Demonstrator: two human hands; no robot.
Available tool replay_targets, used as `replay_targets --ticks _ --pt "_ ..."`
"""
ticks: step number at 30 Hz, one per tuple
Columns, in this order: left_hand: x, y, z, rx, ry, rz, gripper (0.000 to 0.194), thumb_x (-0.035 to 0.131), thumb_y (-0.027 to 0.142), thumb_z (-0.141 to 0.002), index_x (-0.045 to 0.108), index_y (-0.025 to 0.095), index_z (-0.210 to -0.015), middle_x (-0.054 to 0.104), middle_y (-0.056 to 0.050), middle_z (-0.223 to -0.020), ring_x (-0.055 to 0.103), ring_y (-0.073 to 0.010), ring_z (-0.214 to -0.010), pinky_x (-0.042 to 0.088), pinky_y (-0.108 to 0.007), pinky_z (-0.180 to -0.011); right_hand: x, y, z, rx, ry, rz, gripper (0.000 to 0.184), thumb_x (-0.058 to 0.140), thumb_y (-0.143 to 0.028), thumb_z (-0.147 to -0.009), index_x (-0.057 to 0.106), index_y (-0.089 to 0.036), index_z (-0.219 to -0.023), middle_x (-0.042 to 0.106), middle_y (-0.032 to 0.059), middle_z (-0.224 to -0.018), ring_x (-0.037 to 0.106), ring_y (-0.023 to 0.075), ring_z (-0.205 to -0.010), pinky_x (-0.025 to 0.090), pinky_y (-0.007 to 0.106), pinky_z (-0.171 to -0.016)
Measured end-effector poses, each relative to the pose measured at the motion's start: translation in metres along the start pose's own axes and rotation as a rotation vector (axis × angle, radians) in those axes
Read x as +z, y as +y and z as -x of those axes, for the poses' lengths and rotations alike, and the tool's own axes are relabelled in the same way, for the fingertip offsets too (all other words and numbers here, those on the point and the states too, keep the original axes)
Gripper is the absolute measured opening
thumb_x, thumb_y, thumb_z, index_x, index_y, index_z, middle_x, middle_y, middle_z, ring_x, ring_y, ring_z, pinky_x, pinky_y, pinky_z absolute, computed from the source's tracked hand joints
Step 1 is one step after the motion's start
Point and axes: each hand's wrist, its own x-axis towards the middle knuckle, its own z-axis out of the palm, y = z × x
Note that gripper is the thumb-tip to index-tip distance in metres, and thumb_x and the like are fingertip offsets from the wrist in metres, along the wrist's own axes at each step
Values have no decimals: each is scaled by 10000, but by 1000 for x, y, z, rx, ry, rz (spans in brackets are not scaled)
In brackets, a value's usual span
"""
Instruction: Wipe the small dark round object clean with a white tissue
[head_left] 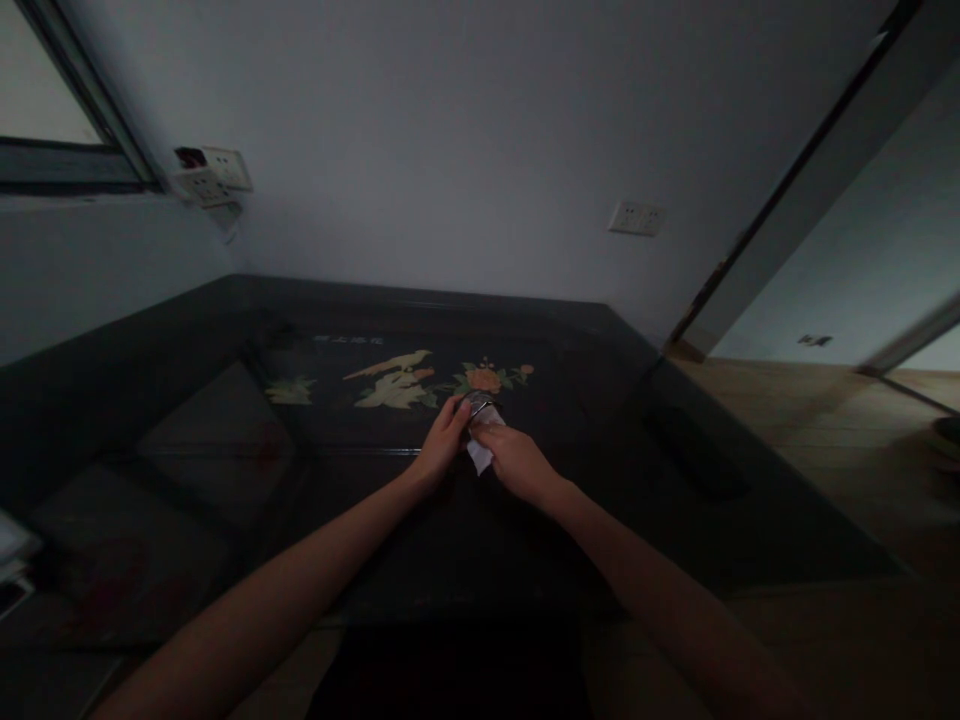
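Over the dark glossy table (465, 540), my two hands meet in the middle of the view. My left hand (444, 434) is closed round one side of a small, shiny, rounded thing with a dark rim (481, 402); poor light hides its exact kind. My right hand (519, 458) pinches a white tissue (480, 459) against the near side of that shiny thing. One corner of the tissue hangs down between the hands. Behind them, the tabletop carries a bird picture (394, 385) and an orange flower picture (484, 379).
A pale wall with a socket (637, 218) rises behind the table. More sockets (225, 168) sit at the left corner by a window frame. A dark rectangular shape (697, 455) shows at the right of the tabletop. Wooden floor (780, 410) lies beyond the right edge.
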Motion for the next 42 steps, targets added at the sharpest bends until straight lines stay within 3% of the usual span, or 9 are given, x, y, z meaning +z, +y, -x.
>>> replay_targets --ticks 3,8,11,14,21,26,33,36,42 --pt "1 0 -1 50 23 20 427 682 495 -745 591 197 -1037 639 -19 -928 598 -135 -789 491 -206 -660 2 1 -1 53 41 -335 558 400 44 -728 644 -163 -1185 677 93 -1193 621 215 -1106 455 371 -988" --pt "2 5 3 -7 -11 36 432 681 505 -741 586 232 -1063 629 -17 -963 598 -154 -782 531 -254 -623 14 6 -7 271 229 -1061 353 513 -167 -779 702 -162 -1077 735 66 -1011 671 193 -870 518 304 -795" --pt "2 8 5 -16 -23 73 433 705 489 -723 595 230 -1053 628 -20 -980 600 -155 -788 544 -267 -622 19 11 -10 373 302 -1252 349 566 -235 -756 705 -165 -1069 732 83 -1011 675 204 -874 521 296 -763" --pt "1 8 4 -20 -29 116 473 735 469 -701 592 225 -1080 636 -26 -980 607 -151 -788 548 -271 -639 14 13 -9 300 266 -1115 352 575 -220 -742 709 -181 -1065 723 71 -1063 665 217 -949 516 321 -820" --pt "2 8 3 -34 22 79 517 763 438 -679 582 204 -1103 664 -27 -902 604 -125 -666 498 -223 -572 -8 11 -3 -23 37 -436 474 455 -35 -759 671 -189 -1152 699 77 -1156 647 219 -1059 477 372 -944" --pt "3 7 2 -28 19 101 522 774 448 -663 602 188 -1081 668 -24 -881 608 -126 -685 496 -222 -595 -8 11 0 -73 9 -48 558 429 20 -727 627 -156 -1218 632 121 -1267 584 224 -1182 422 406 -1042" --pt "-4 8 -1 -154 -111 215 507 646 586 -749 663 148 -1002 685 -111 -1011 639 -205 -905 528 -291 -750 -10 10 0 -28 65 -119 524 436 9 -737 650 -169 -1181 677 106 -1191 624 228 -1107 462 380 -975" --pt "-2 15 3 -191 -174 270 348 716 392 -752 664 186 -1028 666 -85 -1112 626 -191 -979 515 -294 -831 -13 14 -1 14 126 -225 471 438 -16 -760 670 -163 -1143 705 111 -1121 654 236 -1030 482 371 -907" --pt "-2 15 8 -207 -290 277 365 738 142 -721 657 217 -1069 636 -57 -1173 608 -172 -1055 469 -327 -957 -17 29 -5 95 271 -488 344 475 -95 -785 710 -169 -1025 740 78 -1006 674 219 -942 486 358 -869"
